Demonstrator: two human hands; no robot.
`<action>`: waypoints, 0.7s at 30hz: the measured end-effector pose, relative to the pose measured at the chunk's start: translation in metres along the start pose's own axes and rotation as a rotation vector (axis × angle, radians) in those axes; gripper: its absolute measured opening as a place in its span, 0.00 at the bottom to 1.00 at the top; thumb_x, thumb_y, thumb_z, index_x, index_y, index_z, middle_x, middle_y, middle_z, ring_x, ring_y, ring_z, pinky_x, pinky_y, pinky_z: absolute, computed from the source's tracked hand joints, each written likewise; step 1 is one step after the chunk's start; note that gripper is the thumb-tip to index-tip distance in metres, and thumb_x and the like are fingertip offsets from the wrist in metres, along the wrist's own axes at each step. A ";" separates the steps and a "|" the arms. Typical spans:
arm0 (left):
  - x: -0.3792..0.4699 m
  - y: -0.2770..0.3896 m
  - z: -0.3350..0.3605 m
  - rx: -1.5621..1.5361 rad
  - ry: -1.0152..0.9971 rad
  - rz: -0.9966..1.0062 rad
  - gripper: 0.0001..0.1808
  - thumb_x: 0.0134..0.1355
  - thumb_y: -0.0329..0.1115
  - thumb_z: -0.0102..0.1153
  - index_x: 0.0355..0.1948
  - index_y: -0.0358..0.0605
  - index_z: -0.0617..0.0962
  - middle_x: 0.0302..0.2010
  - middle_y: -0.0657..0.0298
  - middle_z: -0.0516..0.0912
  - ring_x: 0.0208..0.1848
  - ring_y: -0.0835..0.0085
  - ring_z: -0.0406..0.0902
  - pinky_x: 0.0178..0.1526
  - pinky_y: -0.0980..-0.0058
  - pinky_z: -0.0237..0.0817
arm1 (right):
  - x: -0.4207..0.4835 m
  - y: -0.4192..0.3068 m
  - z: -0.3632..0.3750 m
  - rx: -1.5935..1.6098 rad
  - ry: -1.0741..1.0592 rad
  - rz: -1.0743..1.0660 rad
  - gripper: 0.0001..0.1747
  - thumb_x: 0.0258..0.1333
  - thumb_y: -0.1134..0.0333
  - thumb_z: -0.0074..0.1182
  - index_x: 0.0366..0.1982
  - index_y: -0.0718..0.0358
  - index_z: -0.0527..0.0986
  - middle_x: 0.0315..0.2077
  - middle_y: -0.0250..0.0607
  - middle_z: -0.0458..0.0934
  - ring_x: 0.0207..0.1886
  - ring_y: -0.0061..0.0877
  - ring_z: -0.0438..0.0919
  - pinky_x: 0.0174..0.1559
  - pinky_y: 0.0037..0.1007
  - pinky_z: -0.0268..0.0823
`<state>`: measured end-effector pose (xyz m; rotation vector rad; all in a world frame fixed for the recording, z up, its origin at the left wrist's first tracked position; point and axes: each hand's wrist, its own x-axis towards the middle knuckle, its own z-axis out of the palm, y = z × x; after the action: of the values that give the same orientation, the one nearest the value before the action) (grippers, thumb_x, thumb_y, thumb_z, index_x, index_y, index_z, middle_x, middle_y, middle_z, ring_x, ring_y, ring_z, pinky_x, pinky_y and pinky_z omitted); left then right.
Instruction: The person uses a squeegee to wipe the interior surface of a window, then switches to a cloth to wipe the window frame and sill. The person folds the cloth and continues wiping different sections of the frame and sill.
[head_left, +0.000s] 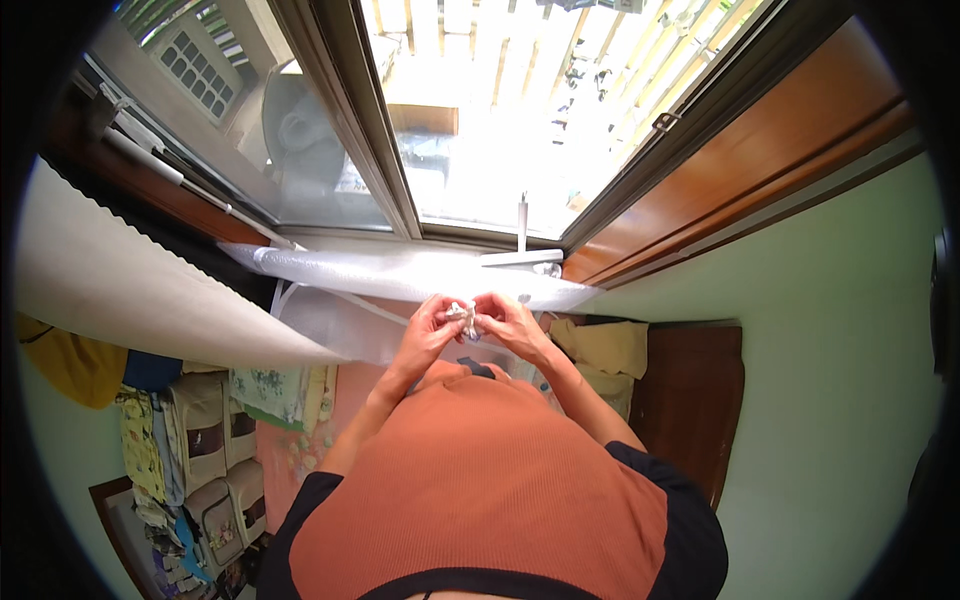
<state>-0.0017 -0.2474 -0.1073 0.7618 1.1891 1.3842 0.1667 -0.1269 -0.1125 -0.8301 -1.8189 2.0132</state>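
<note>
Both hands meet in front of my chest, close to the window ledge. My left hand (433, 330) pinches one side of a small crumpled whitish piece (466, 315), and my right hand (508, 324) pinches its other side. The piece looks like bunched plastic or foil; its exact kind is hard to tell. Just beyond my hands a long sheet of clear bubble wrap (405, 276) lies along the window sill. A white T-shaped handled tool (523, 255), perhaps a squeegee, rests against the sill behind it.
Sliding window frames (390, 150) rise ahead, with a wooden panel (720, 150) on the right. A white curtain (150, 277) hangs at the left, above hanging fabric organizers (202, 442) and folded cloths. A dark wooden board (690, 397) stands right, beside beige cloth (604, 346).
</note>
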 end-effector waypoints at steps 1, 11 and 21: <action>-0.001 0.005 0.002 -0.034 -0.039 0.030 0.11 0.68 0.26 0.57 0.50 0.39 0.75 0.40 0.63 0.83 0.40 0.77 0.80 0.43 0.75 0.73 | -0.002 -0.001 -0.004 0.105 -0.071 -0.026 0.14 0.66 0.69 0.55 0.49 0.69 0.75 0.36 0.34 0.81 0.38 0.17 0.76 0.41 0.22 0.70; 0.026 0.053 0.020 -0.143 0.028 0.263 0.09 0.69 0.29 0.59 0.48 0.41 0.76 0.35 0.62 0.84 0.35 0.78 0.80 0.39 0.78 0.72 | -0.010 -0.050 -0.030 0.412 -0.049 -0.085 0.13 0.62 0.72 0.56 0.47 0.64 0.71 0.42 0.34 0.76 0.45 0.18 0.74 0.51 0.26 0.67; 0.043 0.090 0.062 -0.006 0.080 0.397 0.13 0.69 0.23 0.53 0.54 0.35 0.78 0.37 0.65 0.81 0.34 0.81 0.75 0.39 0.82 0.68 | 0.003 -0.097 -0.038 0.342 -0.025 -0.541 0.08 0.66 0.76 0.54 0.44 0.63 0.69 0.40 0.33 0.75 0.43 0.17 0.76 0.45 0.23 0.73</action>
<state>0.0192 -0.1814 -0.0127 0.9830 1.1324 1.7555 0.1717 -0.0802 -0.0196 -0.1840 -1.4418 1.8863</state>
